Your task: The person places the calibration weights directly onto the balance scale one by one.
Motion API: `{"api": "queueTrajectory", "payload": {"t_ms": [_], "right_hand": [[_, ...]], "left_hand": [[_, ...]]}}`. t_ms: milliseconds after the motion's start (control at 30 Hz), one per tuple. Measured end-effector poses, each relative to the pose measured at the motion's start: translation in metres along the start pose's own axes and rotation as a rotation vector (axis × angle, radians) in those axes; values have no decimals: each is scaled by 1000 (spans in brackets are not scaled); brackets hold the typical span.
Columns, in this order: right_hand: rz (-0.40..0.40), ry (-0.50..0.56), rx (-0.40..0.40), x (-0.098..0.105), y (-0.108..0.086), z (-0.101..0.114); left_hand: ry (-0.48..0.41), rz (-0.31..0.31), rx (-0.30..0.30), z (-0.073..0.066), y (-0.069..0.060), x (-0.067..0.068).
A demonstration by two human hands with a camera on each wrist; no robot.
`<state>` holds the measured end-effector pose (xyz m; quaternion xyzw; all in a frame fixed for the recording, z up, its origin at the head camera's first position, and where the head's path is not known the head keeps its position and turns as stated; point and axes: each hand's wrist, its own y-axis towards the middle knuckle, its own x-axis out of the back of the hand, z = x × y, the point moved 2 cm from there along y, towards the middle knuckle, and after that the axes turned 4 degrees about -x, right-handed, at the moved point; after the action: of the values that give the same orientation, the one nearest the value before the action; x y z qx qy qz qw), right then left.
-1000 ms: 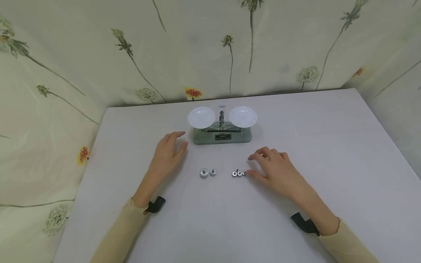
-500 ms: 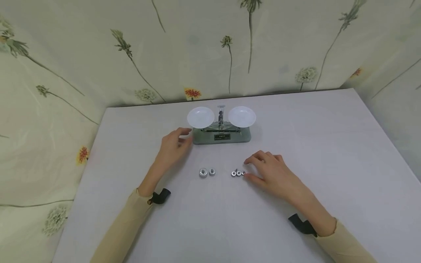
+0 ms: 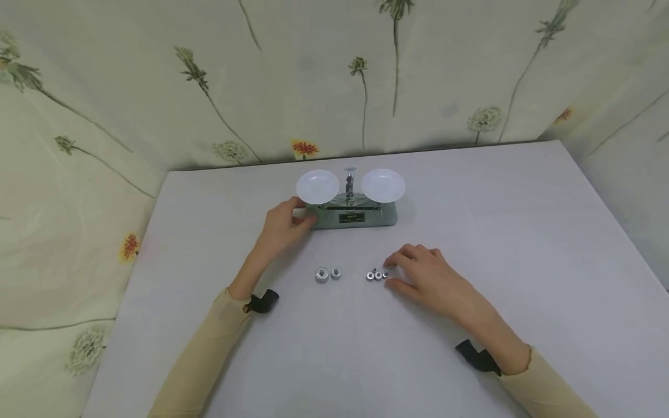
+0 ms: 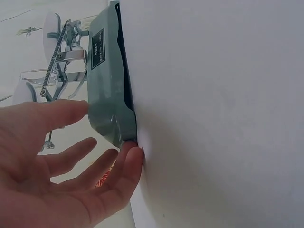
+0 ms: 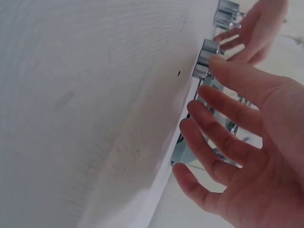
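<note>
A balance scale with a green base and two white pans stands toward the back of the table. My left hand grips the left end of its base; the left wrist view shows the thumb against the base and fingers curled at the lower corner. Two larger metal weights, a big one and a smaller one, stand in front. To their right is a cluster of several small weights. My right hand hovers beside that cluster with loosely bent fingers, holding nothing. The right wrist view shows its thumb tip overlapping the small weights.
The white tabletop carries the scale and weights. Behind it hangs a flower-printed cloth, which also covers both sides. Black straps with mounts sit at both wrists, the left mount and the right mount.
My left hand has moved right and away from me, from beside the scale to its base's left end. My right hand has shifted slightly left by the small weights. The weights stay put.
</note>
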<state>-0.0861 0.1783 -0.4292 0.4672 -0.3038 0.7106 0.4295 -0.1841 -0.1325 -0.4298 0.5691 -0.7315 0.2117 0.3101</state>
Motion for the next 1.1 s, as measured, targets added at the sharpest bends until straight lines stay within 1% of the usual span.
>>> {"api": "queueTrajectory", "payload": {"t_ms": [200,367,700,867,1000,1100], "right_hand": [[17,-8,15,-1,4,4],[19,-26,24,-3,7,4],[-6,-44,40,-6,8,6],[-12,-54,37,-8,8,6],[-20,-75,30,-8,6,5],[-34,-83,24,-6,5,3]], "left_hand": [[57,21,7,2,5,-1],[65,27,30,2,10,-2],[68,30,49,3,8,-3],[52,31,59,4,8,-4],[46,37,55,5,7,-6],[58,49,48,5,7,-7]]}}
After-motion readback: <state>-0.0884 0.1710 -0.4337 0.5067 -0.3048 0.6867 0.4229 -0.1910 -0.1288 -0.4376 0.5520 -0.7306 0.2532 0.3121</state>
